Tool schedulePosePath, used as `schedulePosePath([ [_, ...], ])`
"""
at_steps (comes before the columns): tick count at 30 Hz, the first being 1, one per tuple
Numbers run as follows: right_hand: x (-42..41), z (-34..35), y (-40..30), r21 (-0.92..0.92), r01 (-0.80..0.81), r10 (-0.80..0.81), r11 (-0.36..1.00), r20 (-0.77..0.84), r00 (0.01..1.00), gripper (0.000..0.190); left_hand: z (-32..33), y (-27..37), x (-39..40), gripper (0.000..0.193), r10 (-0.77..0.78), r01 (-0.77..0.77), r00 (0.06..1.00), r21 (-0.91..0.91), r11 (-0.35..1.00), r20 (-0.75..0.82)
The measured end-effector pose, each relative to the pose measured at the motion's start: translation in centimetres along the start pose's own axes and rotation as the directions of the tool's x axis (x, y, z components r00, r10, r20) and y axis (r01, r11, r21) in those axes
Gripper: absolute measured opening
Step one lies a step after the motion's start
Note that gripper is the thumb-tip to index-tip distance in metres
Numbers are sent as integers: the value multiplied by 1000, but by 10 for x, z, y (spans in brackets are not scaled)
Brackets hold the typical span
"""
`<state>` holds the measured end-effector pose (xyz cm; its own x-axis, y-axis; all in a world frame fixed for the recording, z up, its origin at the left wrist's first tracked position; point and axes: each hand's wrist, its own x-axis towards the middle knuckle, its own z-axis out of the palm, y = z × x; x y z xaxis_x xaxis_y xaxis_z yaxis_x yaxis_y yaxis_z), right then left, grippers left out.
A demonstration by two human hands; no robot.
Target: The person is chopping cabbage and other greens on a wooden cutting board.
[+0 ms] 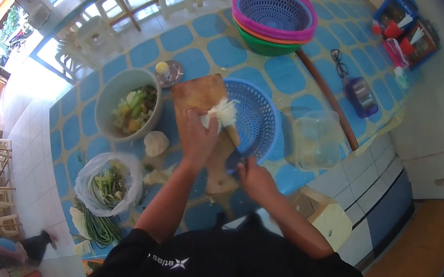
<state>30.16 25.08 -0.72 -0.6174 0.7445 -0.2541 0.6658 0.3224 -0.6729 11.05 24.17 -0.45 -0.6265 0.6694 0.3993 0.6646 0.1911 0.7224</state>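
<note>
My left hand [199, 137] presses a pile of finely cut white vegetable [224, 112] onto a wooden cutting board [199, 90]. My right hand [258, 180] grips a knife [236, 161] at the board's right edge; its blade is partly hidden and looks bluish. A blue perforated plastic basket [271, 120] sits just right of the board, which overlaps its left side. Left of the board is a pale round vegetable [156, 143]. Beyond it stands a deep whitish bowl [101, 107] holding cut vegetables of mixed colours.
A plastic bag [84, 186] of green trimmings and long green beans [99, 226] lie at the left. Stacked colanders [270, 32], eyeglasses [339, 63], a clear container [318, 143] and a brown rod [330, 99] are on the blue-patterned table [228, 49]. Another person [4, 252] is at lower left.
</note>
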Motion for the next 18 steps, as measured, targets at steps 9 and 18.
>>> schedulePosePath([
  [9, -6, -36, -1, 99, 56, -47, 994, -92, 995, 35, 5, -7, 9, 24, 193, -130, 957, -276, 952, 216],
  [18, 18, -28, -28, 38, 28, -26, 999, -51, 998, 32, 21, -7, -9, 21, 96, -77, 991, -190, 979, 95],
])
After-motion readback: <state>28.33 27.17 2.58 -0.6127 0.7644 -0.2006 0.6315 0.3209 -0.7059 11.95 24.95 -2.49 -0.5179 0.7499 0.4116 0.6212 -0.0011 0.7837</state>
